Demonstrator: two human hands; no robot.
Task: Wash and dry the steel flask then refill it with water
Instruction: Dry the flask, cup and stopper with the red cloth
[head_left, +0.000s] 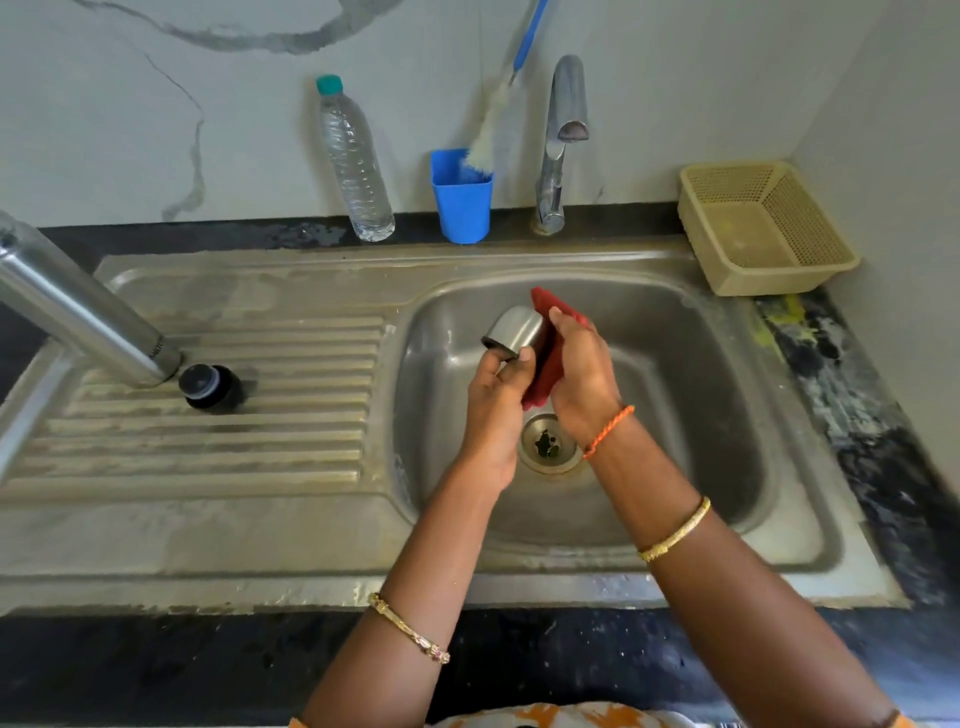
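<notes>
Wiping of the steel cap (514, 331) is in hand over the sink (675, 364): it is gripped by the left hand (496, 400) while a red cloth (545, 364) is held against it by the right hand (579, 384), the steel flask (78, 306) is left lying on the drainboard (208, 441) at the worktop's left edge beside 1 black stopper (210, 387), and reassembly and refilling are judged due next.

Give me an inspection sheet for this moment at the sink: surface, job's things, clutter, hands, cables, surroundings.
Surface: steel sink with a ribbed draining board, set in a dark counter.
Job's things: steel flask stands on the draining board, a black stopper beside it; steel cap and red cloth are held over the basin.
Clutter: plastic water bottle, blue cup holding a bottle brush, beige basket.
Hands: left hand grips the cap; right hand holds the cloth against it.
Cables: nothing seen.
Surroundings: tap, no water running; marbled wall.
</notes>
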